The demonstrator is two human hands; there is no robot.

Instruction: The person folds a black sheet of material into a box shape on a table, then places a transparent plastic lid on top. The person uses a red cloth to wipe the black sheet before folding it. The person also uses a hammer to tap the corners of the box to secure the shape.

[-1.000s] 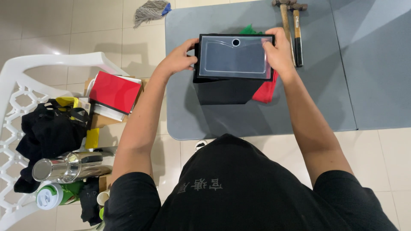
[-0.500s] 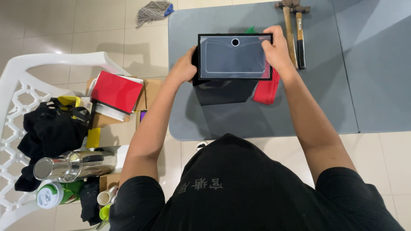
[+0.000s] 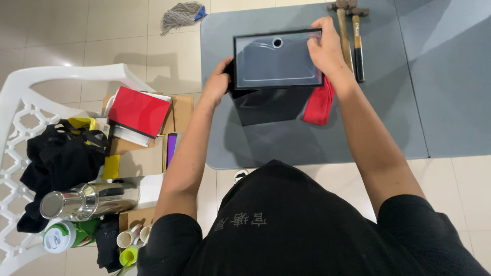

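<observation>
I hold a black rectangular box [image 3: 276, 61] with a glossy grey face and a small round hole near its top edge, lifted over the grey table [image 3: 388, 117]. My left hand [image 3: 219, 84] grips its lower left corner. My right hand [image 3: 326, 48] grips its upper right corner. Below the box lies a dark sheet or bag [image 3: 266, 108], and a red cloth [image 3: 319, 105] rests just under my right wrist.
Two wooden-handled hammers [image 3: 353, 38] lie at the table's far right. A mop head [image 3: 182, 14] rests on the tiled floor. To the left stands a white plastic chair [image 3: 30, 97] with black clothes, a steel flask [image 3: 89, 200], cups, a red-covered book [image 3: 138, 111] and cardboard.
Both hands have carried the box farther away across the table. The dark sheet and red cloth beneath show more.
</observation>
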